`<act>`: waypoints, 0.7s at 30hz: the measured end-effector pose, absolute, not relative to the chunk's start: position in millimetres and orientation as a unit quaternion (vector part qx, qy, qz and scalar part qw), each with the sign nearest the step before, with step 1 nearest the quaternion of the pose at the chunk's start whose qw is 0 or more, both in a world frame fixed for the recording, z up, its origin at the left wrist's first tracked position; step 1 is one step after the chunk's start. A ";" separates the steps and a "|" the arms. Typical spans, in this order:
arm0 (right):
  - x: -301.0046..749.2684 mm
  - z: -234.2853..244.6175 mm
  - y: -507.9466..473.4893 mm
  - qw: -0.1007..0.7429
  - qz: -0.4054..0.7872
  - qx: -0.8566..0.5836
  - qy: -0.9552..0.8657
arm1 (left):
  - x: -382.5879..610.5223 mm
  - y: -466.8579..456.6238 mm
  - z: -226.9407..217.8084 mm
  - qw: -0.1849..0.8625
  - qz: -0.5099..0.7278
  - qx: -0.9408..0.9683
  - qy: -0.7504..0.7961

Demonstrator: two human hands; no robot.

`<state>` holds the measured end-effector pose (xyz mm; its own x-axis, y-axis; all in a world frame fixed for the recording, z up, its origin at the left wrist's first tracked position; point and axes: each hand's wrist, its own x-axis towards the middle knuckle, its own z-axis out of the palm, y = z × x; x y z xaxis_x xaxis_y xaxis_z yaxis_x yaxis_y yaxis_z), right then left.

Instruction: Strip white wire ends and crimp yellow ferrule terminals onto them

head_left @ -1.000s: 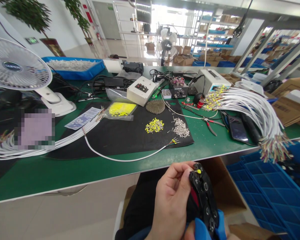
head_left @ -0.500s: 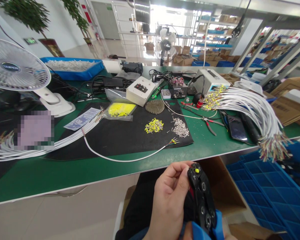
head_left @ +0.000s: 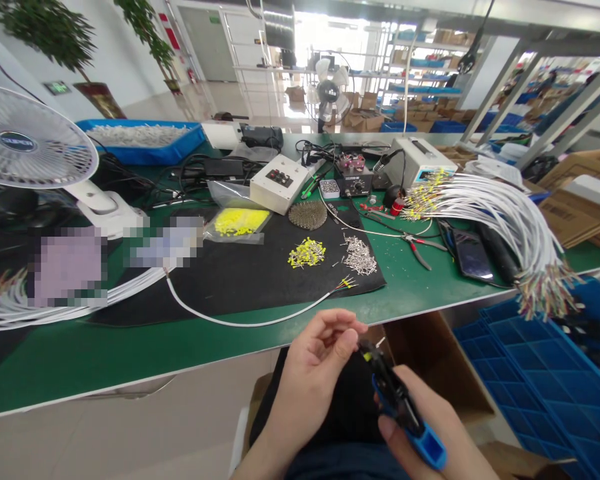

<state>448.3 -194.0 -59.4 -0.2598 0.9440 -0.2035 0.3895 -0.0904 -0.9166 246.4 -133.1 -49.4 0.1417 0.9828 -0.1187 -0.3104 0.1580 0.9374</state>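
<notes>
Crimping tool (head_left: 396,392) — blurred, partly hidden by the right fingers (head_left: 419,388).

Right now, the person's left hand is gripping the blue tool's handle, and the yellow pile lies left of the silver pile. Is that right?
Not quite: the head view shows the right hand gripping the handle of the blue tool. The yellow pile does lie left of the silver pile.

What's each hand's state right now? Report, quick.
Left hand: half-curled; whether it holds anything can't be told.
Right hand: closed, holding blue-handled crimping pliers.
</notes>
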 end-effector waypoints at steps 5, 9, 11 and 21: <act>464.3 -49.1 -167.6 0.220 0.157 -0.518 -0.811 | 226.7 -123.7 -57.7 0.553 0.523 0.426 0.489; 464.9 -43.4 -164.7 0.206 0.061 -0.504 -0.837 | 222.2 -118.7 -57.0 0.515 0.523 0.445 0.513; 463.6 -42.4 -164.0 0.205 0.043 -0.499 -0.841 | 221.0 -116.4 -57.8 0.490 0.515 0.465 0.528; 469.4 -55.4 -165.4 0.241 0.147 -0.519 -0.807 | 214.6 -75.8 -83.7 0.223 0.408 0.670 0.578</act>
